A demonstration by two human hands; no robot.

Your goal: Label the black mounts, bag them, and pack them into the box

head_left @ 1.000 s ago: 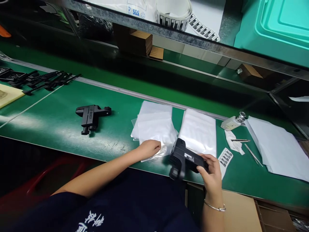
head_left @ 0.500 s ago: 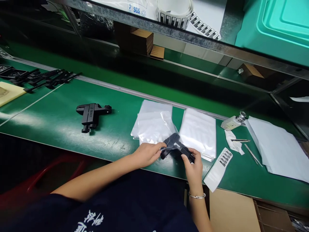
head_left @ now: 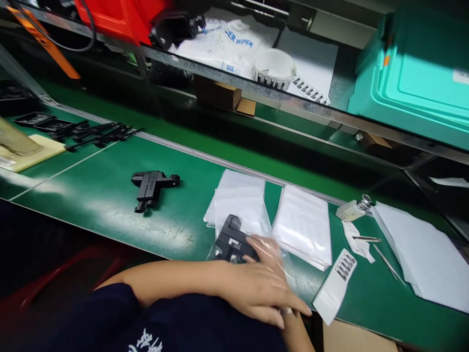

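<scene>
**Green bench, black part going into a clear bag**

Green matting covers the bench (head_left: pixel 91 195) at a packing station, where a person's two bare hands meet at the near edge. Left hand (head_left: pixel 256 291), forearm laid across the body, lies palm down with fingers stretched toward the right, flat over the mouth end of a clear plastic bag (head_left: pixel 271 259); whether it pinches the film cannot be told. Right hand (head_left: pixel 266 247) is seen through the film, fingers curled on a black plastic part (head_left: pixel 232 242) that sits at the bag's left end, just in front of the bag stacks. Its wrist is hidden beneath the left hand.

Just behind the part lie two stacks of clear bags, a left stack (head_left: pixel 238 203) and a right stack (head_left: pixel 304 225), side by side. Right of the hands a white strip of barcode labels (head_left: pixel 335 286) lies slanted near the bench edge. Beyond it are a crumpled white wipe (head_left: pixel 355 237), tweezers (head_left: pixel 388 256), a small bottle with a metal cap (head_left: pixel 353 210) and a spread of white sheets (head_left: pixel 421 249).

Well to the left, a second black part (head_left: pixel 152 186) rests alone on the matting; farther left, a row of slim black pieces (head_left: pixel 98 134) lies by a pale yellow pad (head_left: pixel 32 154). On the shelf above stand a roll of labels (head_left: pixel 274 68) and a teal bin (head_left: pixel 414 73)
</scene>
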